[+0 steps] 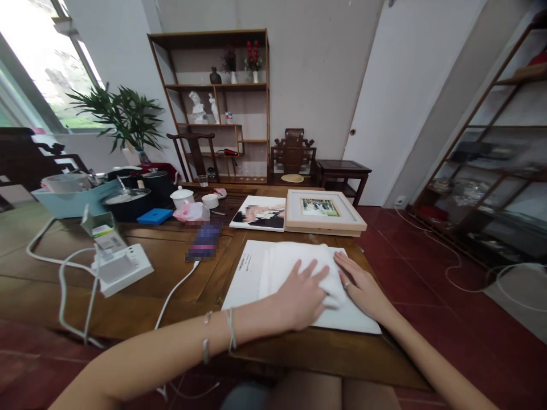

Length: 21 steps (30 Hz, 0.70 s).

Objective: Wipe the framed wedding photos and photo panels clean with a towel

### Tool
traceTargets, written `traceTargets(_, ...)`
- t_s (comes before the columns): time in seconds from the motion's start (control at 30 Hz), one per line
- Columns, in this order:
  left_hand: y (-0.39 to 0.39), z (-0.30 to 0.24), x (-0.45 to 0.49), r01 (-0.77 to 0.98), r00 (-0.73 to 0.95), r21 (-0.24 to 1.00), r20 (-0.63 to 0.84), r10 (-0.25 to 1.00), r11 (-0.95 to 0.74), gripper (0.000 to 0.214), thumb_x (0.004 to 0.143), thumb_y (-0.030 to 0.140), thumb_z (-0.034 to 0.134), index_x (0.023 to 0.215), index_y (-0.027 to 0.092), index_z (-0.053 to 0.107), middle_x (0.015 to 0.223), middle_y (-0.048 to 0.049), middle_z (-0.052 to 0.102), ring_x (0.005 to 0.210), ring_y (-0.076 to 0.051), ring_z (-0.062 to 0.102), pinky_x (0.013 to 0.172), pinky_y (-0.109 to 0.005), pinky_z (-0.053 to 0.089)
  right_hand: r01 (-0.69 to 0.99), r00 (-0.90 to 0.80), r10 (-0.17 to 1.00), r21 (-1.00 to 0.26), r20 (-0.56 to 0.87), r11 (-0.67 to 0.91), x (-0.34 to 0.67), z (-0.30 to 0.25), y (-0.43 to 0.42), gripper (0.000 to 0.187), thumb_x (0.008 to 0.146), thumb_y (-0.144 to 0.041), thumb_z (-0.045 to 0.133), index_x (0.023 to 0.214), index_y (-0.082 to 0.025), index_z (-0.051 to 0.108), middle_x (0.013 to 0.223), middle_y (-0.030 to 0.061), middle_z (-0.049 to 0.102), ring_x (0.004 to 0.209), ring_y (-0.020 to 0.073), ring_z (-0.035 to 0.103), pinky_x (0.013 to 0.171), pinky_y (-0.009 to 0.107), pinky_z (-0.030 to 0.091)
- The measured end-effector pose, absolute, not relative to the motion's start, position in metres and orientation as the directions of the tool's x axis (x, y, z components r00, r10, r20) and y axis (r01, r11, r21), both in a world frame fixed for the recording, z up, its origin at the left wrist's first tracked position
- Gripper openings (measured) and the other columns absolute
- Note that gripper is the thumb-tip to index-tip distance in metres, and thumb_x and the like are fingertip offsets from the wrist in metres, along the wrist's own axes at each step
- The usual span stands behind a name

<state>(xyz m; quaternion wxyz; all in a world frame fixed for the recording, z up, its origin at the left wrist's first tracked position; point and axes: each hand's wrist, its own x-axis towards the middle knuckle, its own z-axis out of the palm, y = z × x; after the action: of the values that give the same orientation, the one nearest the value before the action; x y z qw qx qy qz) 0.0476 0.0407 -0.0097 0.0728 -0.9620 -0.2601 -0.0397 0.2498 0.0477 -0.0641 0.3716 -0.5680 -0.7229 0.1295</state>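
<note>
A flat white rectangular panel [243, 285] with small dark print at its left lies on the wooden table in front of me. A white cloth [282, 262] is spread over its middle. My left hand [303, 293], with bracelets on the wrist, rests on the cloth with its fingers spread and slightly blurred. At the panel's right edge, my right hand [363, 290] lies flat with fingers extended and a ring on one. Behind the panel are a photo print [260, 213] and a light wooden picture frame [327, 213] holding a photo.
To the left on the table [171, 233] are a phone [204, 240] on a white cable, a white power strip [126, 270], a blue box [154, 216], a tissue pack [192, 212], pots [157, 185] and a light-blue bin [64, 202]. Chairs and a shelf [213, 34] stand behind.
</note>
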Motion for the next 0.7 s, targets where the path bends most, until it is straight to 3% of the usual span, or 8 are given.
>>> traceTargets(0.13,0.088,-0.008,0.055,0.561,0.824,-0.045,0.129,0.552,-0.827,0.032,0.090,0.036,0.039,0.110,0.025,0.061,0.141,-0.0061,0.034,0.130,-0.028,0.028,0.101,-0.051,0.026,0.741,-0.083,0.926,-0.599,0.368,0.304,0.250,-0.063,0.047,0.042,0.084,-0.028,0.044,0.124,-0.018,0.052,0.135,0.0099,0.046,0.128,0.0234,0.038,0.108,0.048,0.028)
traceTargets(0.23,0.095,-0.009,0.056,0.573,0.816,-0.066,0.142,0.561,-0.817,0.032,0.091,0.033,0.037,0.109,0.024,0.062,0.140,-0.0067,0.036,0.128,-0.028,0.031,0.099,-0.050,0.028,0.739,-0.097,0.920,-0.592,0.380,0.322,0.250,-0.063,0.047,0.042,0.084,-0.028,0.044,0.124,-0.019,0.051,0.135,0.0086,0.046,0.128,0.0228,0.037,0.108,0.047,0.028)
traceTargets(0.4,0.043,-0.014,0.051,0.516,0.856,-0.198,0.143,0.496,-0.834,0.024,0.084,0.026,0.048,0.097,0.019,0.068,0.140,-0.0107,0.036,0.127,-0.034,0.031,0.099,-0.055,0.026,0.739,-0.088,0.914,-0.590,0.395,0.326,0.250,-0.064,0.047,0.041,0.084,-0.026,0.043,0.124,-0.020,0.052,0.134,0.0080,0.047,0.127,0.0225,0.039,0.108,0.048,0.029)
traceTargets(0.6,-0.021,-0.006,0.032,0.371,0.927,-0.172,0.130,0.352,-0.913,0.025,0.085,0.029,0.047,0.088,0.019,0.070,0.141,-0.0115,0.033,0.126,-0.037,0.032,0.097,-0.055,0.027,0.708,-0.108,0.913,-0.613,0.394,0.349,0.252,-0.063,0.047,0.045,0.081,-0.020,0.041,0.125,-0.020,0.051,0.135,0.0073,0.046,0.129,0.0220,0.036,0.109,0.047,0.027)
traceTargets(0.7,-0.001,-0.004,0.030,0.390,0.920,-0.134,0.099,0.379,-0.911,0.026,0.085,0.029,0.045,0.093,0.020,0.068,0.141,-0.0085,0.034,0.127,-0.033,0.031,0.100,-0.052,0.027,0.727,-0.099,0.918,-0.602,0.385,0.331,0.251,-0.062,0.046,0.043,0.083,-0.023,0.040,0.124,-0.017,0.051,0.135,0.0097,0.046,0.128,0.0223,0.037,0.109,0.047,0.028)
